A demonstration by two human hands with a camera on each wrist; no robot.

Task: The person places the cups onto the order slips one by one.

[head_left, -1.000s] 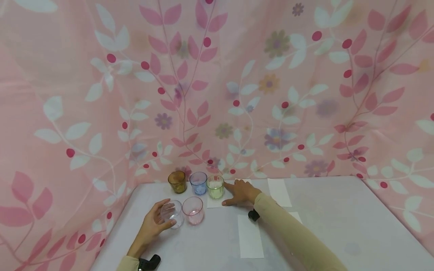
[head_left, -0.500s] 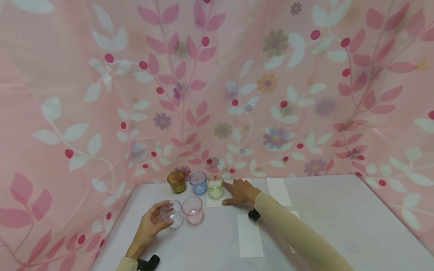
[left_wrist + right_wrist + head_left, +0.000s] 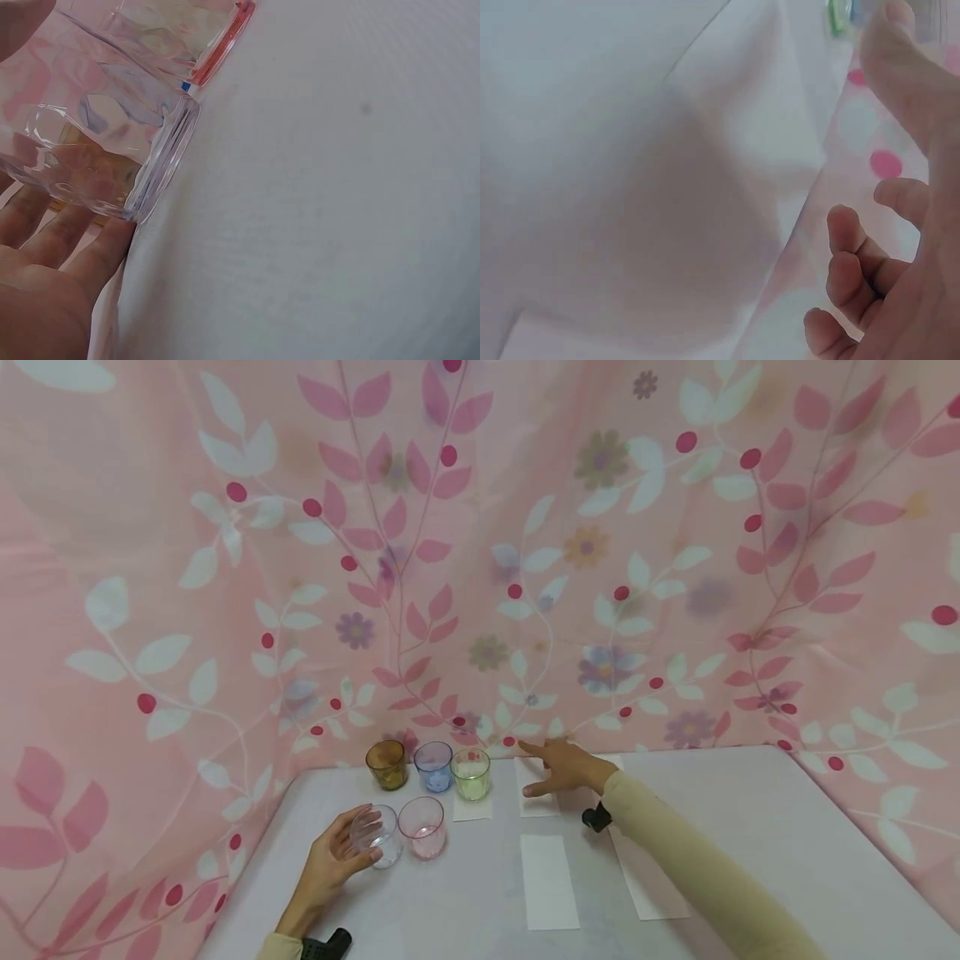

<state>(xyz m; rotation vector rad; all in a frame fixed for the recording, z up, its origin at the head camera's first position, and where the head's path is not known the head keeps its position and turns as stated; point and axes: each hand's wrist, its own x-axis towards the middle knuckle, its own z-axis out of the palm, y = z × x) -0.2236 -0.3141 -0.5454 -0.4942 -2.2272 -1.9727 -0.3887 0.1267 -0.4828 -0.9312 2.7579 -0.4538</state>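
The left hand [image 3: 326, 860] curls its thumb and fingers round a clear glass tumbler [image 3: 377, 841] on the white tabletop [image 3: 450, 910], with a pink tumbler [image 3: 422, 831] just to its right. Farther back, the right hand [image 3: 566, 767], fingers loosely spread, hovers over a paper strip [image 3: 538, 803]. Beyond stand green [image 3: 472, 778], blue [image 3: 435, 770] and amber tumblers [image 3: 387, 767], then a pink floral curtain [image 3: 480, 543].

The head view looks forward and down over the table [image 3: 765, 827]. Both wrist views face it close up; left and head share the clear tumbler [image 3: 386, 841].
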